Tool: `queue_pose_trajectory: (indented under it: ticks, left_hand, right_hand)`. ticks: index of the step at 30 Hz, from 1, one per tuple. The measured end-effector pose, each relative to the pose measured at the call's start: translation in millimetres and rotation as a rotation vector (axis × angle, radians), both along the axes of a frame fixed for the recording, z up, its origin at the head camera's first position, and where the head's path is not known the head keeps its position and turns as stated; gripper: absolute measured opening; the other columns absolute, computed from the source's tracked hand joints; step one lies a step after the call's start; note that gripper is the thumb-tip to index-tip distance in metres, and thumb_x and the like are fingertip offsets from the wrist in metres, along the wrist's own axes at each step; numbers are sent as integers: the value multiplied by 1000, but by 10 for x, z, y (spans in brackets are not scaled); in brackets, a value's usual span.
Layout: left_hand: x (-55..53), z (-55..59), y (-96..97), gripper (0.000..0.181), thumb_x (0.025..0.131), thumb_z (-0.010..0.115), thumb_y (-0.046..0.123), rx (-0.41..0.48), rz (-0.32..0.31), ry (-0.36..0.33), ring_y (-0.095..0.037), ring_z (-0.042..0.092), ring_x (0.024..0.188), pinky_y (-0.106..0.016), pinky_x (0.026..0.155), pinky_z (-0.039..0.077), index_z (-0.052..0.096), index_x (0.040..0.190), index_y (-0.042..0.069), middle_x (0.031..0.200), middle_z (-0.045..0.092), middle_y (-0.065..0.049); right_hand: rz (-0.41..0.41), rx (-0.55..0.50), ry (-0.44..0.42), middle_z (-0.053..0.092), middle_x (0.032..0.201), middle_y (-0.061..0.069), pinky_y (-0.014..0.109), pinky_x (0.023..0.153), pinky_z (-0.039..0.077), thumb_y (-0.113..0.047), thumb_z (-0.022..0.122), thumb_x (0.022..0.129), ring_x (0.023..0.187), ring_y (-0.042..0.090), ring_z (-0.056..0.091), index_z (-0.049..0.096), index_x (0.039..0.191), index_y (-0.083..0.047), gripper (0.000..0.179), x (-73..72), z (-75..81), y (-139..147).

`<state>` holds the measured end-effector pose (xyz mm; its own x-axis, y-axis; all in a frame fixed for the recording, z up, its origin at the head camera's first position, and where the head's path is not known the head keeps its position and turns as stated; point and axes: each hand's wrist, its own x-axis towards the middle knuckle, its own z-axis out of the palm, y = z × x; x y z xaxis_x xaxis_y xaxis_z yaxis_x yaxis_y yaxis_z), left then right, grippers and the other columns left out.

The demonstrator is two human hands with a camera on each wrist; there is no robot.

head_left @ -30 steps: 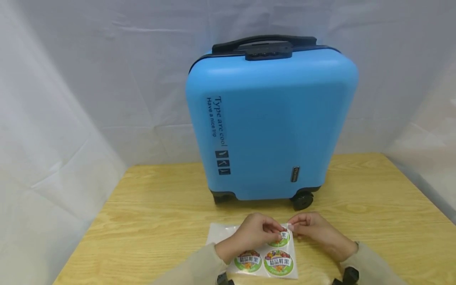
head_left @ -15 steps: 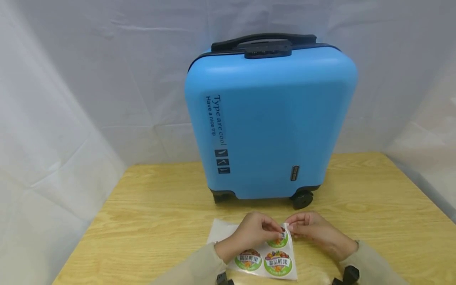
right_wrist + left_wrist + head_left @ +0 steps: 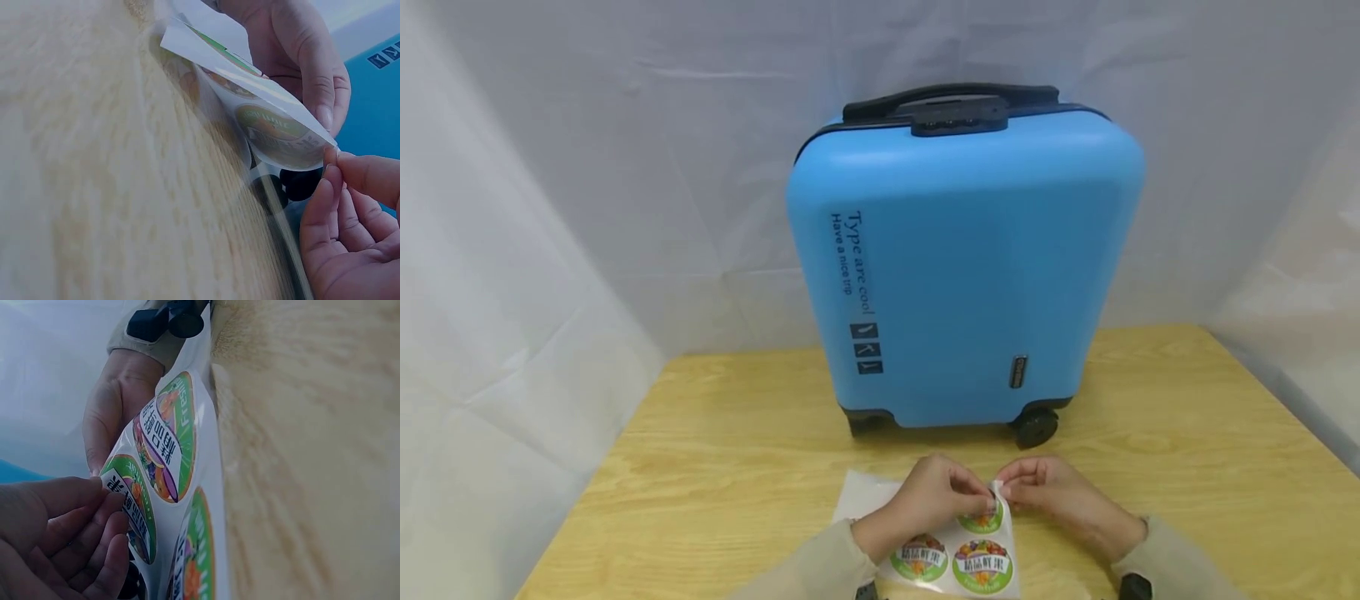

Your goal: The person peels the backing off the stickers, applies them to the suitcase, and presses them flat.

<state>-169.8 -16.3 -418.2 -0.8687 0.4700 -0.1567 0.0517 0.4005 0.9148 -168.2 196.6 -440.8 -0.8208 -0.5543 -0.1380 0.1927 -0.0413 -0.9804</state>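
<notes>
Head view shows the sticker sheet [image 3: 859, 495] on the wooden table [image 3: 715, 433], near the upright blue suitcase [image 3: 970, 267]. A person's right hand [image 3: 1067, 502] pinches the sheet's lifted corner between thumb and finger. The left hand [image 3: 934, 498], fingers curled, touches the round sticker [image 3: 983, 522] beside that corner; whether it grips the edge, I cannot tell.
</notes>
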Motion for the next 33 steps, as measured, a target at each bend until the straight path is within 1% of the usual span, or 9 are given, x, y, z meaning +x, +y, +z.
queue_pose_trajectory:
  ticks: [10, 16, 20, 27, 33]
  left_hand:
    - [3, -35, 1, 9, 80, 76, 20, 23, 5, -10, -7, 62, 64, -21, 55, 50, 77, 81, 11, 73, 71, 3]
    - [-2, -29, 11, 12, 79, 76, 24, -6, 19, 0, -8, 60, 62, -22, 54, 49, 76, 78, 12, 70, 69, 5]
    - [-5, -27, 15, 15, 78, 77, 26, -21, 24, 11, -8, 59, 60, -22, 54, 48, 76, 76, 12, 67, 68, 6]
    - [10, -22, 19, 19, 79, 77, 29, -12, 32, 22, -9, 58, 58, -22, 53, 47, 75, 74, 11, 66, 67, 5]
    - [10, -26, 31, 20, 78, 77, 30, 2, 44, 24, -9, 58, 56, -22, 52, 47, 75, 72, 11, 64, 66, 5]
  right_hand:
    - [-21, 20, -20, 69, 91, 2, 27, 78, 54, -11, 62, 90, 86, 11, 65, 64, 100, 0, 15, 28, -11, -18]
    - [-34, 44, -14, 69, 90, 2, 28, 78, 53, -12, 63, 90, 84, 12, 65, 65, 99, 0, 15, 20, -4, -28]
    - [-22, 39, -4, 70, 88, 1, 27, 77, 53, -11, 63, 90, 83, 11, 65, 66, 99, -2, 14, 16, 2, -37]
    - [-18, 1, 9, 71, 88, 1, 28, 77, 54, -8, 61, 90, 83, 11, 66, 67, 99, -3, 12, 31, 4, -34]
    - [-35, 25, 11, 71, 88, 0, 28, 76, 54, -8, 62, 90, 83, 11, 66, 68, 99, -3, 12, 23, -8, -35]
